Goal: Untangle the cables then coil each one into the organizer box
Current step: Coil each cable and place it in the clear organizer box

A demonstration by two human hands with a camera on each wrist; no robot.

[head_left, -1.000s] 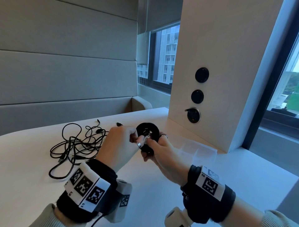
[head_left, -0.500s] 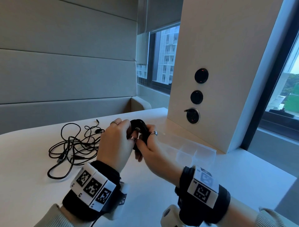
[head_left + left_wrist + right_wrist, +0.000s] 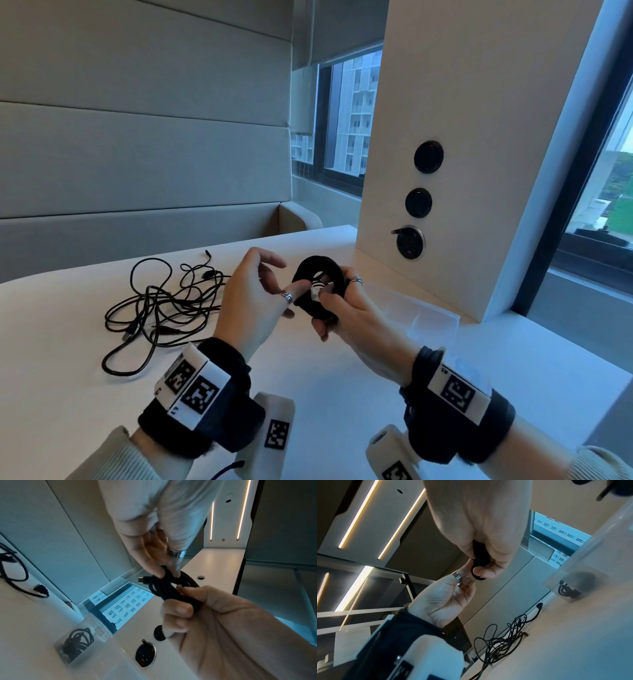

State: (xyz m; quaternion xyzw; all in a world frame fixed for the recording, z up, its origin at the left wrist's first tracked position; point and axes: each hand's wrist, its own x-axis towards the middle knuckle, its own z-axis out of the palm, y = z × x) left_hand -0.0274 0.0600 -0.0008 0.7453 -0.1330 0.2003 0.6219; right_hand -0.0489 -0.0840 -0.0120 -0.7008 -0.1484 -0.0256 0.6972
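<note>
Already one cable is wound into a tight black coil [image 3: 318, 291], held up above the worktop [image 3: 68, 394] between both hands, just in front of the clear organizer box [image 3: 431, 317] that sits against the base of the pillar [image 3: 462, 137]. The right hand [image 3: 356, 318] is curled round the lower side of the coil, thumb pressing on its front; the left hand [image 3: 253, 305] pinches at the coil's inner edge with thumb and forefinger while its other fingers stand loose and spread. From the left wrist view a plug end [image 3: 143, 580] sticks out of the coil beside the right fingers, so my guess is that the loose tail is being tucked or secured — the last touch before this coil goes into the box. The wrist views show a dark bundle [image 3: 78, 641] already lying in one compartment of the box, which suggests at least one cable is stowed; how many compartments stand empty I cannot tell through the frosted plastic. What is left looks like the larger share: a heap of thin black cables [image 3: 161, 305] lies on the worktop to the left, well apart from the box, with loops crossing and several plugs poking out — each has yet to be separated, wound and put away.
</note>
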